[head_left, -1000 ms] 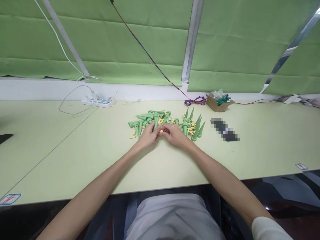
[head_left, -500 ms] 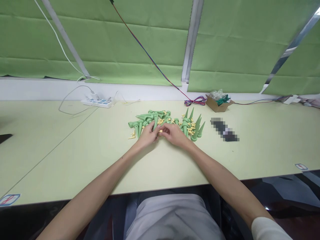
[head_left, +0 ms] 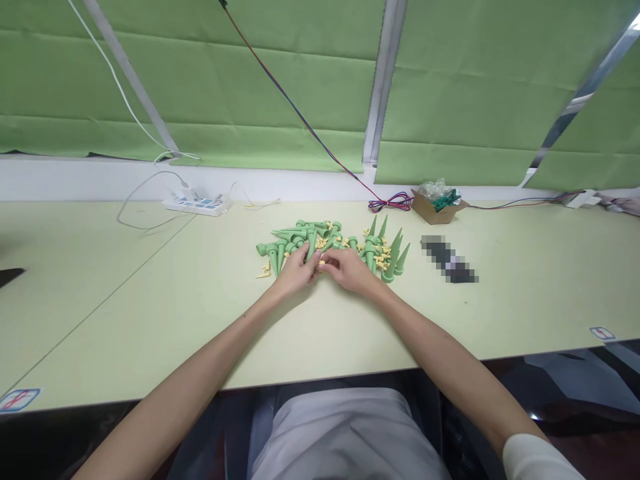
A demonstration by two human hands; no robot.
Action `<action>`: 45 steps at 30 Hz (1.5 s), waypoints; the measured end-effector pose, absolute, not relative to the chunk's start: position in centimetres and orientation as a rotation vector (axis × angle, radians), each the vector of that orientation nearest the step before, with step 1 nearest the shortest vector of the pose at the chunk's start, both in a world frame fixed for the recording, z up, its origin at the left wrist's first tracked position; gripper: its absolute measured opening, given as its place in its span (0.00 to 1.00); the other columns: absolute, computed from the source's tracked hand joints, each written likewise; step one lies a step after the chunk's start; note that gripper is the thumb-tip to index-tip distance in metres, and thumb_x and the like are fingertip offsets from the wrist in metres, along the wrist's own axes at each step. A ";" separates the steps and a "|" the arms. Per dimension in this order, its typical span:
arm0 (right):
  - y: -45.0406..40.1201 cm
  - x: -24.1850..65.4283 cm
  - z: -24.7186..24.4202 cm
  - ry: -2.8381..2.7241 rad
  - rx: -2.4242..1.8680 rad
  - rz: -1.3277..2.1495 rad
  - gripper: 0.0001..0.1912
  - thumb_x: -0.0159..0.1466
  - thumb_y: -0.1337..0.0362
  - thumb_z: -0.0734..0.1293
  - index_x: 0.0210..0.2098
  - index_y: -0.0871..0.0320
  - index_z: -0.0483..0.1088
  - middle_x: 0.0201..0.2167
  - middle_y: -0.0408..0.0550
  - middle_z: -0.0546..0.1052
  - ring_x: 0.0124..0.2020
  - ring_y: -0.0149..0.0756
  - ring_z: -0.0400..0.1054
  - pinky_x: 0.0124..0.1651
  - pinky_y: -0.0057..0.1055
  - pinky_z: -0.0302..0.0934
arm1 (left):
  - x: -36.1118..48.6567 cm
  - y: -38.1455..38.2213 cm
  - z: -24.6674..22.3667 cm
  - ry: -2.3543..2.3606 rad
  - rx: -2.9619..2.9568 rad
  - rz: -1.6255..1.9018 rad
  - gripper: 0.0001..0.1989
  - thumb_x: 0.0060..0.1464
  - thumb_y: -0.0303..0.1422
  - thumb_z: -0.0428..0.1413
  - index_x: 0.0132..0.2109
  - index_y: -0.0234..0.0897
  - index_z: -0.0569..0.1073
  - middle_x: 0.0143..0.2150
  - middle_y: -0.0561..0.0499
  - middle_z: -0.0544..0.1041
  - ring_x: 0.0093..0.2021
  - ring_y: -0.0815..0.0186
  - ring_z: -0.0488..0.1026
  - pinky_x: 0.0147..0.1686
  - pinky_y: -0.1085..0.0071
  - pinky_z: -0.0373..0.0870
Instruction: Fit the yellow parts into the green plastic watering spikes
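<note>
My left hand (head_left: 296, 268) is closed around a green plastic plant watering spike (head_left: 312, 241), which stands up between thumb and fingers. Close beside it, my right hand (head_left: 347, 268) pinches a small yellow plastic valve (head_left: 321, 263) near the lower part of that spike. Fingers hide how far the two parts join. Behind both hands lies a pile of green spikes (head_left: 295, 235), mixed with small yellow valves (head_left: 384, 256). Several spikes (head_left: 395, 253) stand point up to the right of my right hand. A few yellow valves (head_left: 265, 271) lie left of my left hand.
A small cardboard box (head_left: 435, 212) with clear plastic and green stuff sits at the back right, by a coiled red-blue cable (head_left: 395, 202). A white power strip (head_left: 197, 204) lies at the back left. A blurred dark item (head_left: 449, 260) rests on the table (head_left: 200, 320).
Both hands stay in almost the same place. My right fingers have shifted very slightly at the yellow valve, and less of it shows now. The pile has not moved.
</note>
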State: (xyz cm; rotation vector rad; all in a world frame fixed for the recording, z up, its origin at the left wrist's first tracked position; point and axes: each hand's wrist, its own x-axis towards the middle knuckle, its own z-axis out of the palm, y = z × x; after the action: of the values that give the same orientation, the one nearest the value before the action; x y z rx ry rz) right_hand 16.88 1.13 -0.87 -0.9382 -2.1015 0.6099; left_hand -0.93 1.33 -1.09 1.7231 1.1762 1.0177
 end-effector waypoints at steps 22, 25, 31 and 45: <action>1.0 16.9 -0.8 -2.088 -0.922 0.636 0.07 0.67 0.69 0.66 0.31 0.57 0.69 0.29 0.44 0.78 0.28 0.34 0.67 0.37 0.30 0.58 | -0.7 0.9 -0.5 1.133 1.679 1.044 0.20 0.61 0.49 0.58 0.32 0.42 0.58 0.20 0.56 0.67 0.20 0.67 0.64 0.22 0.70 0.58; 1.1 16.9 -0.9 -2.096 -0.921 0.622 0.08 0.68 0.68 0.66 0.30 0.57 0.69 0.27 0.43 0.77 0.27 0.33 0.64 0.36 0.30 0.57 | -0.7 0.9 -0.4 1.138 1.687 1.037 0.21 0.61 0.49 0.57 0.32 0.42 0.58 0.20 0.56 0.67 0.20 0.68 0.64 0.23 0.70 0.58; 1.1 16.9 -0.9 -2.104 -0.936 0.630 0.09 0.68 0.67 0.65 0.31 0.57 0.69 0.27 0.43 0.76 0.26 0.32 0.63 0.35 0.29 0.55 | -0.8 1.0 -0.6 1.153 1.716 1.033 0.20 0.62 0.48 0.57 0.33 0.42 0.58 0.20 0.56 0.67 0.20 0.68 0.63 0.23 0.70 0.57; 1.1 16.8 -0.9 -2.020 -0.864 0.710 0.02 0.68 0.67 0.67 0.37 0.56 0.71 0.33 0.47 0.82 0.33 0.36 0.73 0.40 0.31 0.64 | -0.7 0.9 0.0 1.070 1.506 1.024 0.18 0.62 0.48 0.58 0.34 0.41 0.63 0.25 0.55 0.70 0.20 0.70 0.65 0.24 0.69 0.61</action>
State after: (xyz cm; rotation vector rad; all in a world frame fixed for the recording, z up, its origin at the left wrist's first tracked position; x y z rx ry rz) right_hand 16.79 1.10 -0.86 -0.8641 -2.0197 0.7100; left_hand -0.71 0.92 0.00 1.5057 1.0701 1.0242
